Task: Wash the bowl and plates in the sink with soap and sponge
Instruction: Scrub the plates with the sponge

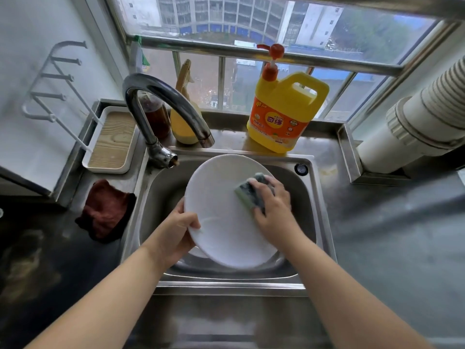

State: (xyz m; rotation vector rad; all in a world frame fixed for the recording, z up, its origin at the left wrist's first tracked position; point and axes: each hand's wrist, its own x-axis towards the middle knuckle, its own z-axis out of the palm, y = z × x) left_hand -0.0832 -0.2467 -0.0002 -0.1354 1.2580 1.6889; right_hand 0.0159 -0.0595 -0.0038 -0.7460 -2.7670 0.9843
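At the sink (319, 197), I see my left hand (176, 233) gripping a white plate (221, 210) by its lower-left rim, thumb curled over the face, other fingers hidden behind. The plate is tilted up over the basin, w/ the edge of another white dish (198, 253) showing just under it. My right hand (274, 207) presses a grey-green sponge (247, 191) against the plate's upper-right face, fingers (264, 183) curled over the sponge. A curved chrome tap (161, 102) arcs over the basin's back-left corner. Behind the sink, a yellow soap jug (284, 114) w/ an orange pump stands on the ledge by the window. A dark red cloth (105, 210) lies on the worktop (392, 222) left of the sink, near a white tray (110, 139).
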